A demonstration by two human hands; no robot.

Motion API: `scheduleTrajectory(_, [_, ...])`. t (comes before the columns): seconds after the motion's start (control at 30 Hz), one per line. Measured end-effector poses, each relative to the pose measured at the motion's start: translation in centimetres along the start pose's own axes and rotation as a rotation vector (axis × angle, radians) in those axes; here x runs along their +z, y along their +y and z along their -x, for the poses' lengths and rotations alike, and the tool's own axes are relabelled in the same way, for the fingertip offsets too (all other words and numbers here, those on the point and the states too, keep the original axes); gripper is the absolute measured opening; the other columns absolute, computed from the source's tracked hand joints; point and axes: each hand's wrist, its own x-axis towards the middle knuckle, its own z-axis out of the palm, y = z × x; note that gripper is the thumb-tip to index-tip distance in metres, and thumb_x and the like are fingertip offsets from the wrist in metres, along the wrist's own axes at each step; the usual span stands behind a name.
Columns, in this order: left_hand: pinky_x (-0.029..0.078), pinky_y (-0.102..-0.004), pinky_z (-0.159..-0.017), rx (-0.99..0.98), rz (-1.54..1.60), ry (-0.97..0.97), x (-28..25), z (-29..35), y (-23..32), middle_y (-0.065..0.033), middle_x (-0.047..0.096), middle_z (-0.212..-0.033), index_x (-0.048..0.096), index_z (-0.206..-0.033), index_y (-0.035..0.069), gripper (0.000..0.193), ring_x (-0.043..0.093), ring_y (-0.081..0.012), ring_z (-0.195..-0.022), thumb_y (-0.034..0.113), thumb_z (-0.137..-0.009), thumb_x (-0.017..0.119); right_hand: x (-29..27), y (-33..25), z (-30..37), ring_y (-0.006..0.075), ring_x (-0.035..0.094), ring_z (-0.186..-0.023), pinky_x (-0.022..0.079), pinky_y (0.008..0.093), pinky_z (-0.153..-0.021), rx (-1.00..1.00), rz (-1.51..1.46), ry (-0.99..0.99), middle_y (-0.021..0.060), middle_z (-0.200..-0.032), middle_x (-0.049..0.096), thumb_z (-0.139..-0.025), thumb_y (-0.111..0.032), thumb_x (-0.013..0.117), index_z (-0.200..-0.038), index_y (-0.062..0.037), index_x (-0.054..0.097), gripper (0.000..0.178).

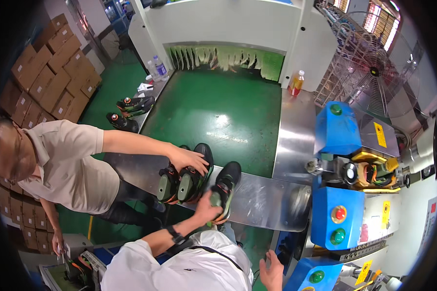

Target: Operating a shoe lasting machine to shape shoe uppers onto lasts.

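My left hand (208, 207), a dark watch on its wrist, is closed around the heel end of a black shoe (229, 174) with green and orange trim. That shoe stands toe-away at the near steel edge of the table. My right hand (272, 269) hangs low at my right side with fingers apart and nothing in it. Just left of my shoe stand two similar shoes, one nearer (196, 178) and one farther left (167, 186), with green lasts showing in their openings. A co-worker's hand (189, 159) rests on them.
A green conveyor belt (213, 116) runs under a white machine with a fringed green curtain (228, 57). Two more shoes (133, 105) lie at the left ledge near bottles (159, 68). To the right are a blue pressing machine (337, 213), a drink bottle (296, 83) and a fan (375, 71).
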Motion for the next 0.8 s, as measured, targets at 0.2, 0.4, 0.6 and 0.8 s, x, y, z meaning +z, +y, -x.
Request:
scheduleTrajectory(0.2, [0.03, -0.0424, -0.109, 0.111, -0.074, -0.23, -0.6, -3.2, -5.0, -0.0292, 0.032, -0.14, 0.029, -0.138, 0.0, 0.085, 0.035, -0.0425, -0.131, 0.013, -0.065, 0.07, 5.9, -1.6, -11.8, 0.0313, 0.05, -0.123, 0.045, 0.0388, -0.096, 0.208, -0.447, -0.17, 0.021, -0.137, 0.047, -0.089, -0.018, 0.06, -0.139, 0.0053, 0.033, 0.061])
scheduleTrajectory(0.4, [0.028, -0.0418, -0.11, 0.077, -0.059, -0.376, -3.8, -5.5, -3.4, -0.0311, 0.025, -0.145, 0.032, -0.136, 0.002, 0.08, 0.03, -0.0411, -0.136, 0.01, -0.064, 0.066, 14.6, -5.0, -23.9, 0.0235, 0.037, -0.131, 0.034, 0.0481, -0.104, 0.574, -0.572, -0.539, 0.0085, -0.145, 0.037, -0.095, -0.047, 0.045, -0.145, -0.0081, 0.029, 0.065])
scheduleTrajectory(0.6, [0.027, -0.0417, -0.111, -0.013, -0.071, -0.181, -7.8, -6.7, -3.7, -0.0288, 0.024, -0.147, 0.034, -0.136, 0.007, 0.077, 0.031, -0.0418, -0.135, 0.006, -0.064, 0.064, 20.3, -8.9, -27.6, 0.0227, 0.032, -0.135, 0.032, 0.0472, -0.107, 0.508, -0.678, -0.851, 0.0081, -0.143, 0.038, -0.096, -0.056, 0.035, -0.141, -0.0098, 0.036, 0.064])
scheduleTrajectory(0.8, [0.027, -0.0424, -0.111, -0.051, -0.066, -0.186, -10.9, -6.0, -3.6, -0.0272, 0.027, -0.146, 0.033, -0.136, 0.003, 0.075, 0.031, -0.0398, -0.135, 0.006, -0.069, 0.065, 22.5, -11.1, -28.9, 0.0246, 0.034, -0.133, 0.03, 0.0501, -0.106, 0.559, -0.619, -0.953, 0.0077, -0.143, 0.037, -0.089, -0.064, 0.045, -0.143, -0.0131, 0.031, 0.076])
